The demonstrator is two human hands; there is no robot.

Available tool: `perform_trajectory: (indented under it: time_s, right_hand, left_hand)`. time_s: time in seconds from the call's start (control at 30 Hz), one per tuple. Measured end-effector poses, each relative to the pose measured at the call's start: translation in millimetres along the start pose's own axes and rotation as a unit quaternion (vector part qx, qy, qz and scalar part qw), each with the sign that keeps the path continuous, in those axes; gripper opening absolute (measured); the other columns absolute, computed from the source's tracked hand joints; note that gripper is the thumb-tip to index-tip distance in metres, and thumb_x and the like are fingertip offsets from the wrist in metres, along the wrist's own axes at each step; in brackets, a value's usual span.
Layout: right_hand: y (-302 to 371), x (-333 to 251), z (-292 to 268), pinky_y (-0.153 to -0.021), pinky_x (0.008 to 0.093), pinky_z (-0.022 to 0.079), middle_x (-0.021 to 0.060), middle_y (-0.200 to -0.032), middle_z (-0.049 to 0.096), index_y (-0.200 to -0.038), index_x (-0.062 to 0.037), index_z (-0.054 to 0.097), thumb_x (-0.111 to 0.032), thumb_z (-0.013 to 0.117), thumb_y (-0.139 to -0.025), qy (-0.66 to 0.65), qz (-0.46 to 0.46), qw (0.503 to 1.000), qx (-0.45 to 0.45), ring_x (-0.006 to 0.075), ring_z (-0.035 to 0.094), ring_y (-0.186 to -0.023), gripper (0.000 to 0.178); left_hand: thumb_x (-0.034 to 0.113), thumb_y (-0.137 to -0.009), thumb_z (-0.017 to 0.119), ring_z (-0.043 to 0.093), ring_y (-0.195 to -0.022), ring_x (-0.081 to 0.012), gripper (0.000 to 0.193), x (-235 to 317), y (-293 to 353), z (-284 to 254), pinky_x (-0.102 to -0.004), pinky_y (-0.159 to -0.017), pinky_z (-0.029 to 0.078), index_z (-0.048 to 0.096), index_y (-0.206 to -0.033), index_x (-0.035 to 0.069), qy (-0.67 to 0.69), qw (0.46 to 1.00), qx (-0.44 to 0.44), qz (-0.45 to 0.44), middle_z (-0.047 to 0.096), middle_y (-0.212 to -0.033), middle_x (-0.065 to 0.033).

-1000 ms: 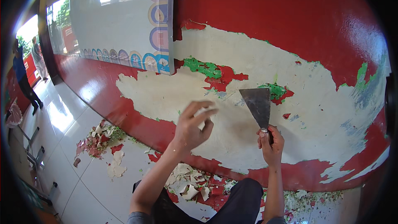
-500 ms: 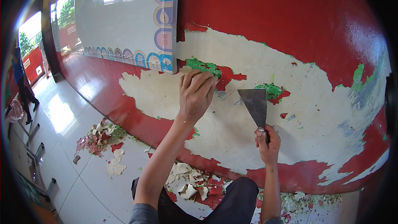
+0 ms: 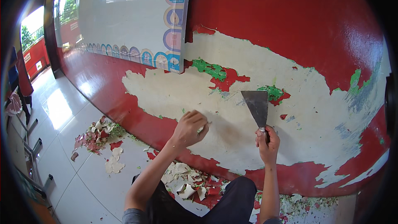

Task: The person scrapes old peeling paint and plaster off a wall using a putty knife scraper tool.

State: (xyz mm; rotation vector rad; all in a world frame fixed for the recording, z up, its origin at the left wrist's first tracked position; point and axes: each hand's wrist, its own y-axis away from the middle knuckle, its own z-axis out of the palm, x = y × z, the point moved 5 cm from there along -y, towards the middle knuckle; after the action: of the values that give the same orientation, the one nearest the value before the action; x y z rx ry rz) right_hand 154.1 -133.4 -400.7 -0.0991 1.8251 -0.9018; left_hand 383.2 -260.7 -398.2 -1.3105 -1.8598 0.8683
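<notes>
Holds a putty knife (image 3: 256,104) in the right grip (image 3: 268,141), with fingers and thumb closed round the handle and the broad dark blade upward. Has the blade in front of the bare cream patch (image 3: 232,151) on the red wall (image 3: 286,8), just beside a small green-and-red paint remnant (image 3: 274,93); cannot tell about contact with the wall. Has the left grip (image 3: 188,129) curled nearly closed, well to the left of the putty knife and in front of the same patch; cannot tell about anything pinched between thumb and fingers. Seen above the left grip: a larger green-and-red remnant (image 3: 214,72), near the lower right corner of a whiteboard (image 3: 124,20) with a border of coloured arch-shaped cutouts (image 3: 173,41). Bends both knees in dark trousers (image 3: 233,199) at the lower edge, with curled cream and red peelings (image 3: 187,191) between them. Seen farther left on the white-tiled floor (image 3: 91,186): a heap of paint chips (image 3: 95,137), with a flat cluster of cream flakes (image 3: 115,164) just beside it. Seen right of the right forearm (image 3: 270,191): fine debris (image 3: 306,207) along the foot of the wall.
</notes>
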Motion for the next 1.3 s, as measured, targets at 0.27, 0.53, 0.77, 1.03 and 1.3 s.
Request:
perform_trajectory:
  time_s: [0.27, 0.53, 0.77, 1.03, 1.3]
  right_hand:
    - [-1, 1, 0, -0.049, 0.0207, 0.035, -0.0027, -0.063, 0.050, -0.106, 0.0026, 0.057, -0.013, 0.058, -0.091, 0.020, -0.004, 1.000, 0.000, 0.0034, 0.044, -0.052, 0.022]
    - [-11, -30, 2, -0.054, 0.0226, 0.038, 0.0020, -0.074, 0.058, -0.113, 0.0014, 0.052, -0.010, 0.055, -0.092, 0.154, -0.018, 0.987, -0.029, 0.0075, 0.048, -0.056, 0.024]
    - [-55, -102, 27, -0.049, 0.0264, 0.036, 0.0055, -0.065, 0.055, -0.097, 0.0024, 0.055, -0.010, 0.054, -0.093, 0.285, -0.108, 0.951, -0.049, 0.0115, 0.041, -0.052, 0.013]
    - [-73, -110, 46, -0.065, 0.0300, 0.049, 0.0115, -0.083, 0.064, -0.121, 0.0018, 0.048, -0.006, 0.051, -0.092, 0.298, -0.123, 0.946, -0.042, 0.0166, 0.062, -0.071, 0.030]
    - [-78, -109, 53, -0.069, 0.0278, 0.047, 0.0138, -0.090, 0.062, -0.139, 0.0004, 0.036, -0.004, 0.052, -0.092, 0.297, -0.136, 0.942, -0.071, 0.0135, 0.055, -0.067, 0.049]
  left_hand:
    - [-0.004, -0.070, 0.061, 0.057, -0.092, -0.0281, 0.026, 8, -67, -34, -0.0344, -0.082, 0.045, 0.064, -0.093, 0.005, -0.018, 0.965, 0.263, 0.002, 0.062, -0.096, -0.0093]
    - [0.005, -0.072, 0.061, 0.047, -0.111, -0.0348, 0.035, -6, -61, -3, -0.0443, -0.094, 0.037, 0.060, -0.108, 0.005, 0.020, 0.916, 0.398, -0.045, 0.053, -0.118, -0.0166]
    - [0.025, -0.072, 0.061, 0.035, -0.125, -0.0423, 0.059, -4, -54, 18, -0.0542, -0.105, 0.025, 0.050, -0.126, 0.004, -0.091, 0.931, 0.351, -0.033, 0.036, -0.136, -0.0229]
    - [0.028, -0.066, 0.062, 0.037, -0.126, -0.0392, 0.063, -4, -54, 31, -0.0551, -0.106, 0.023, 0.054, -0.125, 0.008, -0.119, 0.937, 0.329, -0.008, 0.036, -0.136, -0.0195]
    - [0.028, -0.067, 0.061, 0.036, -0.126, -0.0367, 0.061, -1, -54, 29, -0.0536, -0.107, 0.022, 0.056, -0.126, 0.011, -0.117, 0.942, 0.313, -0.028, 0.036, -0.136, -0.0166]
